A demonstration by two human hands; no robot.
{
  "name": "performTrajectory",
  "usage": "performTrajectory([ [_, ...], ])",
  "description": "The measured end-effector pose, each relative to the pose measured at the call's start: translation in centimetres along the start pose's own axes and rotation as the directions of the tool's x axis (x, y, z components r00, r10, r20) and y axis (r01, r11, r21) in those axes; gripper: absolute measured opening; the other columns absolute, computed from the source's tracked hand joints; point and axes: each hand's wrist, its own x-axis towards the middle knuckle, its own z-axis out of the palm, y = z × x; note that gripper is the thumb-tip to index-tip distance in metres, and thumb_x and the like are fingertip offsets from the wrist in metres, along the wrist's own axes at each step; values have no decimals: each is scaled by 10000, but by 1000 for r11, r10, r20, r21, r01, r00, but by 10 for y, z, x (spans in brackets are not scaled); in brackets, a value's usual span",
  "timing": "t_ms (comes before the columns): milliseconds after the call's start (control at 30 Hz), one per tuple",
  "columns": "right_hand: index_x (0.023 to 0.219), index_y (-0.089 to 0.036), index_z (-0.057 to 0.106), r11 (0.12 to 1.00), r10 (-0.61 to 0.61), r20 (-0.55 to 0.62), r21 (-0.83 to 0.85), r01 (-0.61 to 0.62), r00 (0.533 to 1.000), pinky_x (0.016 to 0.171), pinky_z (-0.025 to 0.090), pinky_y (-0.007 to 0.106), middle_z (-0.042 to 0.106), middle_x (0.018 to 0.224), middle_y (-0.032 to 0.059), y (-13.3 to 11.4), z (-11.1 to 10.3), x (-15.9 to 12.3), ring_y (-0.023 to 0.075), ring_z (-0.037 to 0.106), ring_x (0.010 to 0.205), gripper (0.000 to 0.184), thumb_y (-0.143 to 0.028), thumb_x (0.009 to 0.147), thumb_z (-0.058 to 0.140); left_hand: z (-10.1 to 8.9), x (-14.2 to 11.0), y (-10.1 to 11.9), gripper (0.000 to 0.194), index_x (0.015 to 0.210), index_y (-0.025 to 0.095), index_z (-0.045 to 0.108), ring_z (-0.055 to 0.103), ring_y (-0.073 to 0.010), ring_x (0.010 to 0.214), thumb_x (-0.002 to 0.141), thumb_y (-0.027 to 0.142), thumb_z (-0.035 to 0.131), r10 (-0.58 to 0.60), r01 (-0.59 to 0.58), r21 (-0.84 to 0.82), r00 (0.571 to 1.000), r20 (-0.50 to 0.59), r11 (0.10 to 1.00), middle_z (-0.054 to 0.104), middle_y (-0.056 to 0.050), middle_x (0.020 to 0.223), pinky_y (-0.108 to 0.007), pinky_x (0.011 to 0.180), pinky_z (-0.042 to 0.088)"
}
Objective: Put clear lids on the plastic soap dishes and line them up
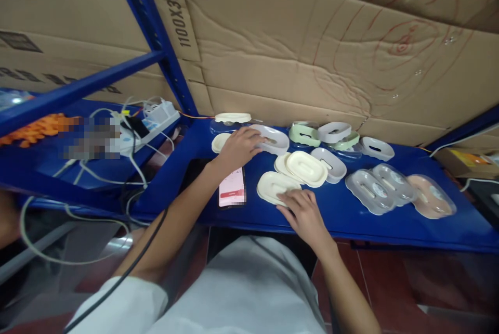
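Note:
My left hand (240, 145) is at the left end of a pale grey oval dish (277, 138) that looks like a soap dish. Its fingers curl over the rim, closed on it. My right hand (304, 213) pinches the near right edge of a cream oval tray (273, 184) lying on the blue table. Just beyond it, another cream oval tray (307, 167) overlaps a similar piece. A grey slotted dish (330, 165) leans beside them. Partly behind my left hand lies a small cream piece (220, 142). A lit phone (232, 191) rests below my left wrist.
At the back stand green dishes (304, 135), a grey dish (376, 148) and a cream piece (233, 117). Clear-covered grey dishes (370, 191) and a peach dish (432, 196) sit at right. A power strip (152, 128) with cables is left, beside a blue shelf post (156, 27).

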Motion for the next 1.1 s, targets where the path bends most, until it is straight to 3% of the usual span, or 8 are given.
performTrajectory([
  [133, 1526, -261, 542, 996, 88, -161, -2, -90, 983, 1078, 506, 487, 655, 1405, 157, 0, -2, -5, 307, 620, 1327, 461, -337, 1074, 590, -4, -42, 29, 266, 1261, 251, 742, 631, -268, 1314, 1013, 338, 696, 14, -31, -145, 993, -115, 989, 717, -81, 1361, -458, 1155, 511],
  [267, 1640, -276, 393, 981, 194, -277, 49, -188, 941, 1157, 492, 517, 530, 1555, 185, 2, -3, -10, 336, 517, 1465, 653, -363, 1042, 640, 3, -82, 57, 244, 1254, 256, 736, 669, -264, 1249, 1017, 291, 688, 38, -58, -241, 996, -84, 969, 727, -81, 1334, -473, 1114, 552],
  [500, 1530, -291, 567, 995, 97, 55, -12, -97, 994, 1219, 446, 563, 574, 1588, 86, 11, -8, -19, 319, 420, 1553, 470, -344, 1065, 601, 22, -104, 80, 235, 1237, 227, 729, 613, -316, 1324, 1007, 234, 686, 123, -117, -134, 992, 37, 984, 704, -91, 1376, -508, 1133, 559],
  [700, 1531, -309, 573, 997, 78, 65, 23, -79, 995, 1198, 470, 594, 590, 1568, 86, 14, -11, -36, 332, 428, 1553, 477, -352, 1057, 611, 22, -120, 97, 242, 1242, 264, 712, 656, -326, 1239, 1006, 318, 697, 118, -116, -159, 993, 6, 980, 723, -80, 1329, -503, 1057, 596],
  [800, 1594, -325, 498, 991, 131, 20, -13, -131, 991, 1205, 460, 605, 424, 1694, 118, 12, -11, -39, 355, 388, 1578, 567, -376, 1044, 628, 13, -97, 89, 174, 1184, 316, 713, 733, -257, 1011, 1056, 371, 610, -65, 40, -251, 994, -93, 967, 751, -48, 1182, -388, 846, 625],
  [867, 1641, -331, 426, 984, 177, 1, -33, -177, 984, 1214, 449, 608, 256, 1768, 129, 10, -11, -39, 374, 331, 1605, 642, -398, 1037, 635, 6, -63, 73, 229, 1084, 268, 719, 729, -237, 869, 1090, 387, 524, -265, 212, -238, 939, -219, 948, 743, -53, 1027, -364, 755, 592],
  [967, 1662, -331, 382, 981, 192, 10, -33, -191, 981, 1211, 457, 603, 195, 1785, 133, 9, -9, -37, 377, 326, 1607, 669, -418, 1043, 621, -2, 2, 37, 265, 1174, 208, 690, 700, -274, 1053, 1093, 369, 496, -422, 390, -162, 852, -310, 907, 734, -94, 1124, -410, 934, 563],
  [1100, 1607, -311, 471, 985, 169, -4, -24, -169, 986, 1173, 498, 593, 307, 1746, 148, 12, -7, -38, 367, 428, 1551, 583, -411, 1050, 611, 1, 64, -1, 403, 1389, 134, 625, 576, -357, 1315, 1063, 351, 533, -377, 385, 101, 922, -93, 917, 657, -206, 1403, -534, 1109, 441],
])
